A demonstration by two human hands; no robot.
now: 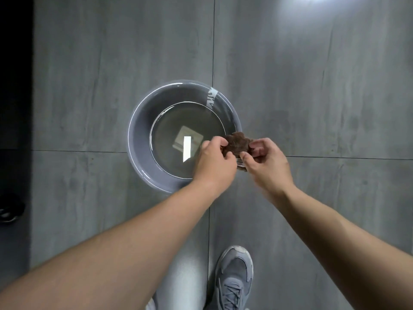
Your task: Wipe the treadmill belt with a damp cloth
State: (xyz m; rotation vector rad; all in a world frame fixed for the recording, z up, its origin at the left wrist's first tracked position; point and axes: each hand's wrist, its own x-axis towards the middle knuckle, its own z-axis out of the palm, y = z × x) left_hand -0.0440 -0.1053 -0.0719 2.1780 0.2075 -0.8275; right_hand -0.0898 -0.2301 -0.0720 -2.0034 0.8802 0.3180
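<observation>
Left hand: the left hand (215, 161) is seen from the back, with the bare forearm coming up from the lower left. Its grip is closed on the left end of the cloth; the fingers curl over the edge and the thumb is hidden below.
Right hand: the right hand (267, 163) comes from the lower right. Its grip is also closed, pinching the right end of the cloth between the thumb and the bent fingers.
Cloth: the small crumpled dark brown cloth (238, 143) is held between both hands, in the air above the right rim of the basin. It is bunched, not spread flat. I cannot tell from this view if it is wet.
Basin: the round grey-blue plastic basin (139, 139) stands on the floor, in front of the person. It holds clear water, and the water surface reflects a bright strip of light and a pale square shape.
Floor: the grey stone-look tiled floor (324, 97) has thin dark joints, and the basin sits near the crossing of the joints.
Shoe: one grey laced sports shoe (233, 278) is at the bottom edge, below the hands and well apart from the basin.
Left edge: a dark area runs along the left side; what it is cannot be told.
</observation>
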